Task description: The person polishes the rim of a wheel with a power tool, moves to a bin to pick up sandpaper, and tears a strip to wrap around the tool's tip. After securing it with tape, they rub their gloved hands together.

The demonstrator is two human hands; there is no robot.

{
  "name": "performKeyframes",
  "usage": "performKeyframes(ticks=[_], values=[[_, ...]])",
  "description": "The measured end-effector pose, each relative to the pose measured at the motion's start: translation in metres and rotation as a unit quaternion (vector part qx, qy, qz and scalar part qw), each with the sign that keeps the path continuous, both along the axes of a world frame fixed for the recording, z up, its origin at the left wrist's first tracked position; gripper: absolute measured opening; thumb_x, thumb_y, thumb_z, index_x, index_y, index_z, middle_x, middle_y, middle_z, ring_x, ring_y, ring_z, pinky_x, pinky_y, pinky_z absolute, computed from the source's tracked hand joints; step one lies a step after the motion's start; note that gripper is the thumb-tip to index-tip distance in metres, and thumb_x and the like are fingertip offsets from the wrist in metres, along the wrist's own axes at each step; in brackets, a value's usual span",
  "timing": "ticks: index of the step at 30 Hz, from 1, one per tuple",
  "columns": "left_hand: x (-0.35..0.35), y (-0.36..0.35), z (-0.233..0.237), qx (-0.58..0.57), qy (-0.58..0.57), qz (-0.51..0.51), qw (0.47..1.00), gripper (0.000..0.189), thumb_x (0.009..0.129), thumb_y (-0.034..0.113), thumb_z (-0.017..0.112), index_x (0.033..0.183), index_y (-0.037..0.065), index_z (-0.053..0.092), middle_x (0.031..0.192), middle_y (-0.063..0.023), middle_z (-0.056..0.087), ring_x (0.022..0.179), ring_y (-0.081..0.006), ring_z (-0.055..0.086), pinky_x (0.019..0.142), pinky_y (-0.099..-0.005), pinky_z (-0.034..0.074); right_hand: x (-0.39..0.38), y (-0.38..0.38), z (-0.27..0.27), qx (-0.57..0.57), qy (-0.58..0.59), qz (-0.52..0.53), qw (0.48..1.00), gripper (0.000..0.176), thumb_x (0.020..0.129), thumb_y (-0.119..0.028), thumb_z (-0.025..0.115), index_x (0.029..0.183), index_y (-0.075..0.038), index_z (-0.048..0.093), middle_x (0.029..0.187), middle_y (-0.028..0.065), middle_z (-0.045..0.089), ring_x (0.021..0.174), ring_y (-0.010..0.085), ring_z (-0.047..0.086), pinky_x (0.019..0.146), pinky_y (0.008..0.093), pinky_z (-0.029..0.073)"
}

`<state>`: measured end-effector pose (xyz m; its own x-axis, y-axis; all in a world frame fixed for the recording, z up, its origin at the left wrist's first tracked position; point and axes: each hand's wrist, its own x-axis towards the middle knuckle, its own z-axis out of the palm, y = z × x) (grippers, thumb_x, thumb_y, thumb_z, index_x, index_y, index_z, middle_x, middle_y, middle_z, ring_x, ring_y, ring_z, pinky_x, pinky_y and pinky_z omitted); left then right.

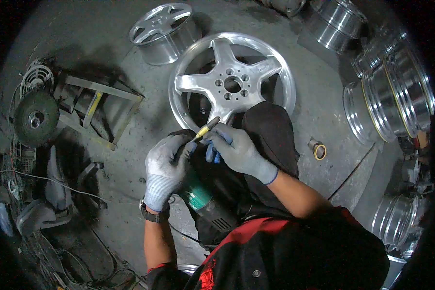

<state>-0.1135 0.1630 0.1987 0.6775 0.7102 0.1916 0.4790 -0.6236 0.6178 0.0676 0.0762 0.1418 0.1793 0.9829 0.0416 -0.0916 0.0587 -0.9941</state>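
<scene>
My left hand, in a grey-white knit glove, has its fingers closed at the lower end of a slim yellow-and-dark stick-shaped piece. My right hand, gloved in grey with blue showing at the fingers, pinches the same piece from the right. Its dark tip points up and away, towards the wheel rim. A green-and-black power tool lies across my lap, its front end hidden beneath my left hand. Just beyond my knees a silver five-spoke wheel rim leans tilted towards me.
Another five-spoke rim stands behind it. Several polished rims line the right side. A tape roll lies on the floor. At left are a metal frame, a round dark disc and tangled cables.
</scene>
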Motion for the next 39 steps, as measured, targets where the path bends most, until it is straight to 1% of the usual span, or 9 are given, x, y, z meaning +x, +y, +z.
performKeyframes(ticks=[4,6,9,16,18,21,25,27,39], values=[[0.004,-0.003,0.005,-0.004,0.021,0.006,1.0,0.027,0.092,0.017,0.067,0.113,0.0,0.071,0.104,-0.0196,0.073,0.096,-0.0347,0.072,0.085,-0.0383,0.055,-0.001,0.002,0.011,0.016,-0.023,0.002,1.0,0.026,0.106,-0.021,0.056,0.109,0.002,0.066,0.083,0.0079,0.07,0.062,0.0103,0.066,0.056,0.0245,0.052],[0.006,-0.004,0.001,0.015,-0.008,0.016,1.0,0.02,0.091,0.019,0.071,0.101,0.002,0.071,0.101,-0.0172,0.072,0.093,-0.0368,0.07,0.082,-0.0409,0.055,-0.004,0.008,0.015,-0.08,0.031,-0.029,0.996,0.024,0.107,-0.018,0.054,0.113,0.002,0.065,0.083,0.0076,0.07,0.063,0.0104,0.066,0.056,0.0245,0.053],[0.001,0.001,-0.002,0.026,-0.017,-0.001,1.0,0.02,0.091,0.019,0.071,0.1,0.002,0.071,0.099,-0.0175,0.072,0.091,-0.0373,0.07,0.08,-0.0409,0.055,0.003,0.001,0.017,-0.063,0.089,0.02,0.994,0.022,0.105,-0.015,0.056,0.112,0.003,0.066,0.083,0.0091,0.071,0.069,0.0112,0.067,0.06,0.025,0.053],[-0.003,0.0,-0.005,0.007,-0.035,0.013,0.999,0.018,0.09,0.018,0.071,0.098,0.001,0.07,0.095,-0.0173,0.071,0.087,-0.0372,0.069,0.076,-0.0411,0.055,0.008,-0.006,-0.001,-0.03,0.034,0.028,0.999,0.019,0.103,-0.009,0.053,0.111,0.004,0.065,0.084,0.009,0.07,0.075,0.0124,0.069,0.065,0.0262,0.055],[-0.003,0.0,-0.004,0.006,-0.034,0.013,0.999,0.018,0.09,0.018,0.071,0.098,0.002,0.071,0.096,-0.0171,0.071,0.087,-0.0369,0.069,0.077,-0.0411,0.055,0.005,-0.009,0.0,-0.033,0.045,-0.039,0.998,0.016,0.1,-0.006,0.054,0.105,0.004,0.065,0.082,0.008,0.069,0.072,0.0115,0.066,0.064,0.026,0.053],[-0.001,-0.004,-0.002,0.002,-0.018,0.03,0.999,0.024,0.091,0.02,0.072,0.103,-0.001,0.07,0.095,-0.0186,0.071,0.085,-0.0344,0.07,0.079,-0.0379,0.054,0.008,0.001,-0.018,-0.055,-0.087,-0.029,0.994,0.016,0.097,-0.01,0.059,0.11,-0.001,0.065,0.088,0.0061,0.069,0.077,0.0133,0.067,0.067,0.0274,0.053],[0.003,-0.006,-0.002,0.012,-0.023,0.03,0.999,0.023,0.091,0.019,0.072,0.103,0.0,0.07,0.096,-0.0182,0.071,0.085,-0.0345,0.07,0.079,-0.0373,0.054,0.0,0.006,-0.013,-0.094,-0.045,-0.054,0.993,0.015,0.098,-0.011,0.061,0.107,-0.001,0.066,0.085,0.0035,0.066,0.074,0.011,0.064,0.065,0.0264,0.051],[0.003,-0.005,-0.002,0.023,-0.013,0.031,0.999,0.018,0.09,0.019,0.072,0.1,0.005,0.071,0.1,-0.015,0.072,0.092,-0.0351,0.069,0.08,-0.0408,0.055,-0.002,0.002,0.003,-0.065,0.089,-0.014,0.994,0.016,0.099,-0.015,0.064,0.104,-0.001,0.066,0.084,0.0024,0.065,0.07,0.0082,0.06,0.063,0.0255,0.049],[0.008,-0.006,-0.006,0.054,0.001,0.036,0.998,0.018,0.089,0.023,0.074,0.099,0.008,0.072,0.094,-0.0126,0.07,0.087,-0.0319,0.068,0.074,-0.0402,0.053,-0.003,0.002,0.007,-0.05,0.031,-0.064,0.996,0.025,0.1,-0.024,0.068,0.096,0.001,0.067,0.077,0.0032,0.064,0.064,0.0064,0.058,0.059,0.0242,0.048]])
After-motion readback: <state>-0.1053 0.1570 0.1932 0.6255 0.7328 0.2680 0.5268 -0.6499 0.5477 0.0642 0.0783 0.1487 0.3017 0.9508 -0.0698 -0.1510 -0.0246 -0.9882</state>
